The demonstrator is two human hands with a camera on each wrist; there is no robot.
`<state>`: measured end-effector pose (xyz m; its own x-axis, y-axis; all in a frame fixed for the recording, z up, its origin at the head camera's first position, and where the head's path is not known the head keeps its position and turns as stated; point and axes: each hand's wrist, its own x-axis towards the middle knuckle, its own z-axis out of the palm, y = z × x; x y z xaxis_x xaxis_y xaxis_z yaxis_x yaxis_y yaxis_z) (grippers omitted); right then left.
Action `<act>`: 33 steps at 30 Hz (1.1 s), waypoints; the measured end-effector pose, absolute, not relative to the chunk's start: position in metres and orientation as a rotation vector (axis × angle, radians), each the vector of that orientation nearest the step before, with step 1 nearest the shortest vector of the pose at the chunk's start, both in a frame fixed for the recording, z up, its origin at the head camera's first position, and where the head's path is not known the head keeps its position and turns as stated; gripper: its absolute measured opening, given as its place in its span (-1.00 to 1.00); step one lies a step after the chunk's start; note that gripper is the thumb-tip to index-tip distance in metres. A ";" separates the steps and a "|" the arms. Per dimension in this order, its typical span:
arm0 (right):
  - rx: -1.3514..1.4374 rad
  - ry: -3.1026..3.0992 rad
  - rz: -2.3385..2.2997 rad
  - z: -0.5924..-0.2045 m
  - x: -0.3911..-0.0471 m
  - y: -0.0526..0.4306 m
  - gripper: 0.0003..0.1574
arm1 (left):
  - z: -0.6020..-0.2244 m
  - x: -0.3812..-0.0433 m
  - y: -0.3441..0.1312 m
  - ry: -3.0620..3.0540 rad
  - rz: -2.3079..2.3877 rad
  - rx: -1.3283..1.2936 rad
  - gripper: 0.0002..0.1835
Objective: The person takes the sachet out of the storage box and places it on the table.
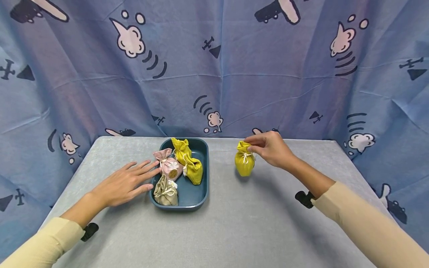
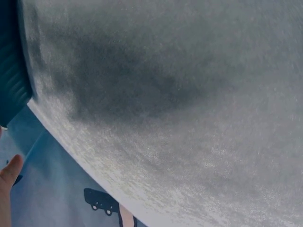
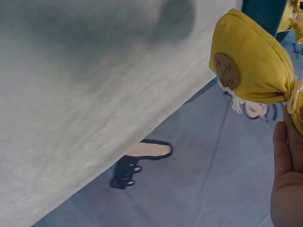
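My right hand (image 1: 269, 149) pinches a yellow drawstring pouch (image 1: 245, 163) by its gathered neck, upright, to the right of the blue tray (image 1: 206, 178). In the right wrist view this pouch (image 3: 255, 61) hangs above the table and shows a round brown label. My left hand (image 1: 125, 184) lies palm down with straight fingers at the tray's left rim, fingertips right at a pink pouch (image 1: 171, 169). Also in the tray are a beige pouch (image 1: 165, 193) at the near left and two yellow pouches, one at the back (image 1: 181, 147), the other beside it (image 1: 193, 171).
A grey cloth-covered table (image 1: 228, 230) spreads under both arms. Behind it hangs a blue patterned curtain (image 1: 234, 74), close to the table's back edge. Dark wrist devices (image 1: 304, 199) sit under both forearms.
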<state>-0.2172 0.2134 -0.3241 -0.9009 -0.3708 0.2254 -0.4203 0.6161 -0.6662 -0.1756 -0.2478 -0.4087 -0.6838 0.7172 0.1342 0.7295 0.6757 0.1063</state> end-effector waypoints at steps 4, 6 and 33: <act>0.620 -2.769 1.127 -0.331 -0.221 0.224 -0.66 | -0.409 -0.176 -0.248 -2.810 -0.228 -1.209 -0.39; 0.588 -2.778 1.125 -0.335 -0.222 0.228 -0.66 | -0.408 -0.176 -0.248 -2.822 -0.225 -1.204 -0.38; 0.526 -2.824 1.083 -0.356 -0.226 0.243 -0.63 | -0.409 -0.176 -0.248 -2.823 -0.242 -1.199 -0.38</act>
